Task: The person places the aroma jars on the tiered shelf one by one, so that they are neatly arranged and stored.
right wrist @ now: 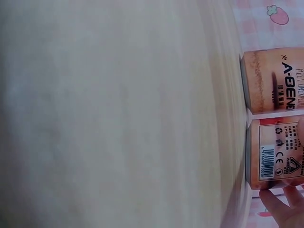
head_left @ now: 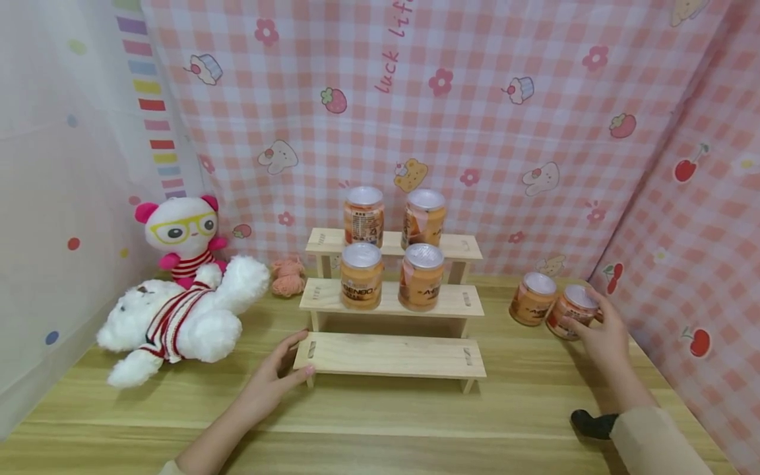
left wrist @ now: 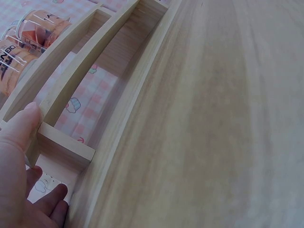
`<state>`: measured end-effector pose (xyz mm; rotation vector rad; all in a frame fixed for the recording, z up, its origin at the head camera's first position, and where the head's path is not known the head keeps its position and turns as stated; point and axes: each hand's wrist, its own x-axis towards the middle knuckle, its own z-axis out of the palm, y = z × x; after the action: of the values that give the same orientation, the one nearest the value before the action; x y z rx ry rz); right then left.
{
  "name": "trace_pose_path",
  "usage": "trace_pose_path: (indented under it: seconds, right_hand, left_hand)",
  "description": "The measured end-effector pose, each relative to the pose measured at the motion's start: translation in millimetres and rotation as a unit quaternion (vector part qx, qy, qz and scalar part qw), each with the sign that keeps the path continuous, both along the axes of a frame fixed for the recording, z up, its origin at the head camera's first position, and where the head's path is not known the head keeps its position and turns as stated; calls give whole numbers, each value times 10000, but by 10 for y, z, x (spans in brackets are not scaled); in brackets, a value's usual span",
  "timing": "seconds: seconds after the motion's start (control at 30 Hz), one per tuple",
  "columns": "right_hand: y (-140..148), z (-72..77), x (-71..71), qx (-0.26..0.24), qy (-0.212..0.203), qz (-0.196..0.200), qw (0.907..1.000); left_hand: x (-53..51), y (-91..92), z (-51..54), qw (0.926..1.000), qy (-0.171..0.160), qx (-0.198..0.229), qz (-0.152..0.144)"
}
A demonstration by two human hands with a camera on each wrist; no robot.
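At the right, my right hand (head_left: pixel 605 330) grips an orange can (head_left: pixel 572 311) with a silvery lid, thumb and fingers around its sides. That can stands upright on the table; its barcode label shows in the right wrist view. Close beside it is a second orange can (head_left: pixel 533 299). My left hand (head_left: pixel 267 382) holds the left end of the lowest step of a three-step wooden display stand (head_left: pixel 392 356), thumb at the front corner and fingers toward the back. Two cans (head_left: pixel 362 277) stand on the middle step and two cans (head_left: pixel 364 218) on the top one.
A white plush bear (head_left: pixel 184 323) lies at the left, before a plush panda (head_left: pixel 184 237) with yellow glasses. A pink yarn bundle (head_left: pixel 287 277) sits left of the stand. Near my right sleeve is a black object (head_left: pixel 594 424). Patterned cloth (head_left: pixel 356 145) hangs behind.
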<state>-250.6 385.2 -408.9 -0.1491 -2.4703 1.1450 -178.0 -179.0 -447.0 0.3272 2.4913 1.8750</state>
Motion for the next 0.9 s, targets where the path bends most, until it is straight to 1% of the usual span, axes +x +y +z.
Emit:
trace_pose_path:
  seconds: [0.13, 0.3, 0.47, 0.6, 0.8, 0.9]
  right_hand:
    - [8, 1, 52, 71, -127, -238, 9996]
    - [18, 19, 140, -12, -158, -295, 9994]
    - [11, 56, 220, -21, 50, -268, 9996]
    - [-28, 102, 300, 153, 143, -230, 9995]
    - [-111, 146, 419, 444, 565, -112, 9974]
    - [-151, 175, 470, 498, 655, -69, 9966]
  left_hand:
    - [-1, 15, 0, 10000, -20, 12, -24]
    - [-2, 25, 2, 10000, 71, -48, -8]
    - [0, 23, 2, 9999, 112, -56, 9]
    - [0, 16, 0, 9999, 107, -42, 14]
    - [-3, 4, -5, 9999, 113, -70, 28]
    - [0, -3, -7, 9999, 119, -91, 41]
